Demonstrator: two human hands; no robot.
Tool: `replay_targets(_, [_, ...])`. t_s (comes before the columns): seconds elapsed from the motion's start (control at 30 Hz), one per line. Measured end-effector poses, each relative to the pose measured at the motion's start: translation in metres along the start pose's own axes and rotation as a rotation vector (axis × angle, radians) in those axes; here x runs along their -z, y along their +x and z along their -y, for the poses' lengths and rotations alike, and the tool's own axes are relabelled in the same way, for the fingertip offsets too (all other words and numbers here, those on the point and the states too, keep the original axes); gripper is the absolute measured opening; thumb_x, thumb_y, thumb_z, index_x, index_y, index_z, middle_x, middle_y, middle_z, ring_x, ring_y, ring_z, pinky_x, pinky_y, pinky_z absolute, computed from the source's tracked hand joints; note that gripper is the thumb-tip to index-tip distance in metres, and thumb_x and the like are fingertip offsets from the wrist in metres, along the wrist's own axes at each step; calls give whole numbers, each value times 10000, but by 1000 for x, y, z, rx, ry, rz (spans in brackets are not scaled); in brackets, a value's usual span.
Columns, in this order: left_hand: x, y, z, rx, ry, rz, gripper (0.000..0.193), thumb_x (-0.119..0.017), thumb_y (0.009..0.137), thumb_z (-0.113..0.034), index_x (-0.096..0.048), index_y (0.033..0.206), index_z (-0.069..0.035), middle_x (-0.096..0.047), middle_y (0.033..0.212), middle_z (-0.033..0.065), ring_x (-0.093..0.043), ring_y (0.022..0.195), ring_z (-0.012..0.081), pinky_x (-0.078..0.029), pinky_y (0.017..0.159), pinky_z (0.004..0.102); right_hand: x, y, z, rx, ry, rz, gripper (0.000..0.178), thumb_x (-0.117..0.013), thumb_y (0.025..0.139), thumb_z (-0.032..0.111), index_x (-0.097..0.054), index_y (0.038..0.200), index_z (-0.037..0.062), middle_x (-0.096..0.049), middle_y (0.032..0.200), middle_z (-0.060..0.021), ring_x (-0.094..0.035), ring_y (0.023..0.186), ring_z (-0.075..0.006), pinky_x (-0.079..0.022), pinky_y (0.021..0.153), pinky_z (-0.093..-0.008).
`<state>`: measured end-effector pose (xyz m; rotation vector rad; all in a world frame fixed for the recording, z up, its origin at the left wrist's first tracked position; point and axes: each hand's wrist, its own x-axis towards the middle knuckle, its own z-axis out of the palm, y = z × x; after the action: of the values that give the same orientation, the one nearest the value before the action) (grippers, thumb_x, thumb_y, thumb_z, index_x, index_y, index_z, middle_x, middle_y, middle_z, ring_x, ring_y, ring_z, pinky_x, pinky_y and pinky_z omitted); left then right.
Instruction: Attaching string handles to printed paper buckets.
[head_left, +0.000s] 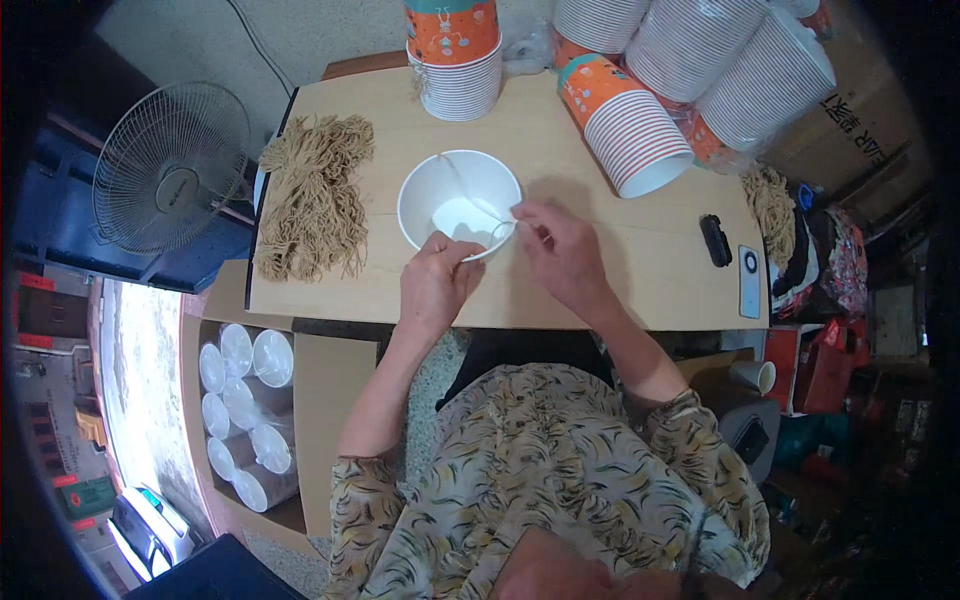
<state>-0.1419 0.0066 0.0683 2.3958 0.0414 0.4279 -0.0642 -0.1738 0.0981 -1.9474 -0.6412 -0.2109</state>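
Note:
A white paper bowl (412, 212) sits on the table in front of me, its open mouth facing up. My left hand (438, 285) is closed at its near rim, thumb and fingers pinching there. A thin pale string (462, 180) runs from the far rim across the mouth and loops near the right side. At that side my right hand (562, 252) has its fingertips pinched together on the string. To the left lies a bundle of tan cords (315, 200), loose and tangled.
Stacked paper bowls with orange prints (460, 90) stand at the back; another stack (635, 140) lies tilted at the right. A black object (715, 240) and a white remote (749, 282) lie near the right edge. A fan (175, 175) and a box of wrapped cups (318, 430) are left.

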Motion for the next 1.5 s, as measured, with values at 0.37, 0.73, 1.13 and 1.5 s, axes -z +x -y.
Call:
replay_targets(0.37, [-15, 0, -1, 120, -160, -5, 192, -737, 777, -28, -770, 954, -95, -621, 767, 138, -649, 647, 303, -515, 599, 401, -51, -52, -41, -409, 367, 86, 149, -743, 862, 93, -759, 1003, 46, -684, 784, 22, -558, 649, -35, -469, 594, -215])
replay_targets(0.73, [-13, -1, -6, 206, -371, 82, 236, -644, 849, 72, -749, 1040, -18, -596, 786, 119, -651, 598, 186, -516, 545, 322, -62, -53, -46, -411, 432, 12, 104, -707, 873, 104, -724, 894, 4, -698, 777, -14, -609, 694, -49, -497, 646, -239])
replay_targets(1.13, [-6, 3, -7, 222, -389, 145, 211, -699, 863, -1, -756, 1061, -48, -637, 843, 118, -682, 657, 183, -536, 581, 319, -55, -58, -67, -635, 997, 63, 97, -663, 900, -30, -617, 984, -44, -707, 921, -130, -706, 780, -173, -613, 688, -291])
replay_targets(1.5, [-12, 10, -6, 329, -524, 190, 191, -720, 908, -122, -721, 1066, -15, -725, 907, 112, -697, 649, 145, -536, 570, 260, -40, -57, -64, -508, 612, 226, 110, -674, 900, 26, -708, 987, -33, -720, 868, -59, -655, 729, -100, -537, 675, -252])
